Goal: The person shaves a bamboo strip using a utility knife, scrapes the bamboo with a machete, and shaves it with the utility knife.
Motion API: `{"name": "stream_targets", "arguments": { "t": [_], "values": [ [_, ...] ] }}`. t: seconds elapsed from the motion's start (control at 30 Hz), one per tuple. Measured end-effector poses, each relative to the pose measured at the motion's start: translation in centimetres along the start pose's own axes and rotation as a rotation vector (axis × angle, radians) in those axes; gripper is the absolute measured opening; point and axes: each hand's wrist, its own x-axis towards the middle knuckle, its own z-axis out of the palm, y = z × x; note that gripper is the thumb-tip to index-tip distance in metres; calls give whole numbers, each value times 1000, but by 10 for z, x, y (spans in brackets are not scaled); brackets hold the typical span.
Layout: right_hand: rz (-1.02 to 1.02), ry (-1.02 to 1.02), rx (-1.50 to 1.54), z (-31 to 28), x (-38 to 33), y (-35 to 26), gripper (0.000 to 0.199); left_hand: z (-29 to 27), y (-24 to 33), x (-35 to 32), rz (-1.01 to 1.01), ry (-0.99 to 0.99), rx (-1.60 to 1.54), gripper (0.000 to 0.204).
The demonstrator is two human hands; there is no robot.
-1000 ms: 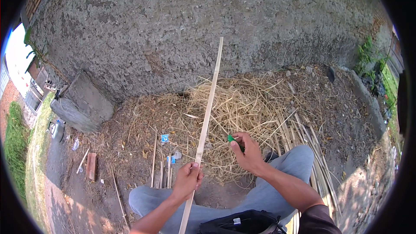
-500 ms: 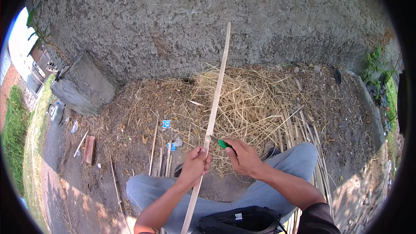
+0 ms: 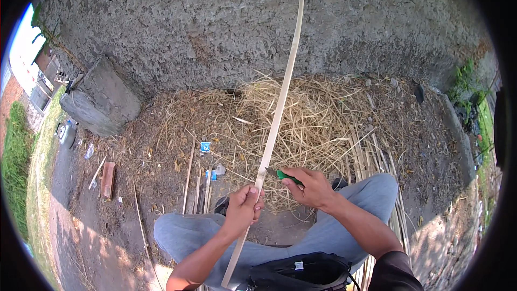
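A long, pale strip of split bamboo (image 3: 280, 109) runs from between my knees up in front of the wall, its far end bending slightly. My left hand (image 3: 243, 210) is closed around its lower part, thumb on top. In my right hand (image 3: 311, 187) is a green-handled utility knife (image 3: 284, 175), gripped with fingers wrapped round the handle. The knife's dark blade points left, its tip at or very near the strip's edge just above my left hand; whether it touches I cannot tell. A darker node mark shows on the strip there.
Thin shavings (image 3: 307, 124) lie heaped before the rough wall (image 3: 215, 27). More strips (image 3: 371, 153) lie by my right leg. At left are a concrete block (image 3: 105, 99), a brick (image 3: 108, 180) and a grey jug (image 3: 65, 133). A black bag (image 3: 301, 272) rests on my lap.
The bamboo strip has slid up and away from me, its far end now higher and further right. The knife remains beside it, just above my left hand.
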Motion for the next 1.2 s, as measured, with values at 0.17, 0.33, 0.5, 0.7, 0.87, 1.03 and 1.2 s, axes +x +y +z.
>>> {"name": "stream_targets", "arguments": {
  "t": [0.17, 0.33, 0.5, 0.7, 0.87, 1.03, 1.2],
  "values": [
    [-20, 68, -4, 3, 0, -1, 21, 1, 1, -2, 34, -8, 89, 24],
    [-8, 67, -28, 4, 0, -3, 23, 5, 6, -3, -34, -28, 13, 28],
    [-19, 71, -36, 5, -2, -2, 24, 3, 13, 0, -259, -112, -149, 33],
    [-16, 33, -129, 1, -3, -7, 24, 5, 1, 6, -182, -95, -19, 34],
    [107, -86, -204, 1, -3, -8, 24, 6, -19, 10, 91, 111, 263, 38],
    [137, -173, -225, 1, -2, -7, 25, 7, -28, 12, 252, 250, 623, 38],
    [152, -226, -253, 1, -3, -8, 27, 17, -18, 7, 299, 273, 668, 37]
  ]
}}
